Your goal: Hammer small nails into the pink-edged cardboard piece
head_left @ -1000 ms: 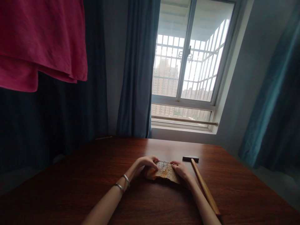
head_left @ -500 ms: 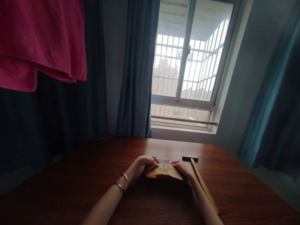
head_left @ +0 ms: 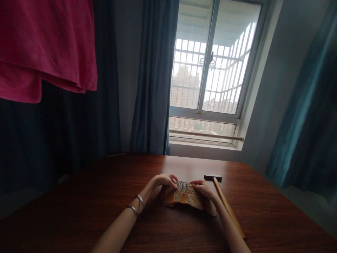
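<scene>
Between my hands is a pale piece of wood [head_left: 188, 199] dotted with many small dark holes and marked by an orange-brown stain. Its lower edge is uneven, and its holed face tilts toward me. A row of several thin nails [head_left: 182, 185] stands near its far edge. My left hand [head_left: 166, 180], with two bracelets on the wrist, grips the wood's left far corner with closed fingers. At the right far corner, my right hand [head_left: 202, 187] pinches it the same way. To the right of my right hand lies a hammer [head_left: 228, 205] with a dark head and a wooden handle.
The brown wooden table [head_left: 147, 232] spreads around my hands. Behind it are a barred window [head_left: 207, 80] and blue curtains [head_left: 154, 80]. A pink cloth [head_left: 52, 45] hangs at the upper left.
The wood has tilted so that more of its holed face shows toward me. The nails, which stood up above it, now appear against its surface. Both hands keep their hold.
</scene>
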Demonstrator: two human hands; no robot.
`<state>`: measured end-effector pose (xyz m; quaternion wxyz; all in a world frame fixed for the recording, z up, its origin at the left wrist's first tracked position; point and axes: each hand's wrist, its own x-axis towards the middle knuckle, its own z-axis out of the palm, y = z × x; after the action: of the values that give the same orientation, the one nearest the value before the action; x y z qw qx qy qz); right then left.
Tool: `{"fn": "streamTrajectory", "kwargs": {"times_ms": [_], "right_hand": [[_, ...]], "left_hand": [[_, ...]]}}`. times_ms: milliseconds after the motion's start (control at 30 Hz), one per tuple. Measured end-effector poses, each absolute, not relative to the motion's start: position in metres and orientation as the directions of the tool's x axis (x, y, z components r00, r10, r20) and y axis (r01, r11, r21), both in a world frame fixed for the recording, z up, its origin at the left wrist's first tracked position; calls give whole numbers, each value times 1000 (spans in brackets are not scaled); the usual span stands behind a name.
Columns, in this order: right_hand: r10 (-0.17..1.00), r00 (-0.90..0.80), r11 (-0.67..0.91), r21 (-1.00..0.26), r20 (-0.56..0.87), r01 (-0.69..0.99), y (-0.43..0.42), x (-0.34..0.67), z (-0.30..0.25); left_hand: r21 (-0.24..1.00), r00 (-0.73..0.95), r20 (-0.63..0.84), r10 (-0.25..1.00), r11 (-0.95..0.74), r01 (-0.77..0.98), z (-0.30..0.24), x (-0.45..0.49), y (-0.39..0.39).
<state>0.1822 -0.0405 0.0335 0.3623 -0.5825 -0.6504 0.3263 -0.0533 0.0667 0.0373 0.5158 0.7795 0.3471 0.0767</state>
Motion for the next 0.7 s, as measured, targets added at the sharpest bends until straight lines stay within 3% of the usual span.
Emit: {"fn": "streamTrajectory", "kwargs": {"times_ms": [333,533,700], "right_hand": [[989,-102,150,-787,110,599,-38,185,26],[973,-222,207,-692,69,691,-42,184,25],[958,-287,207,-720,10,663,-43,184,26]], "left_hand": [[821,749,-285,598,-252,513,35,-56,70],[766,776,-293,559,-349,540,37,-58,68],[759,781,-293,551,-363,541,39,-57,66]]}}
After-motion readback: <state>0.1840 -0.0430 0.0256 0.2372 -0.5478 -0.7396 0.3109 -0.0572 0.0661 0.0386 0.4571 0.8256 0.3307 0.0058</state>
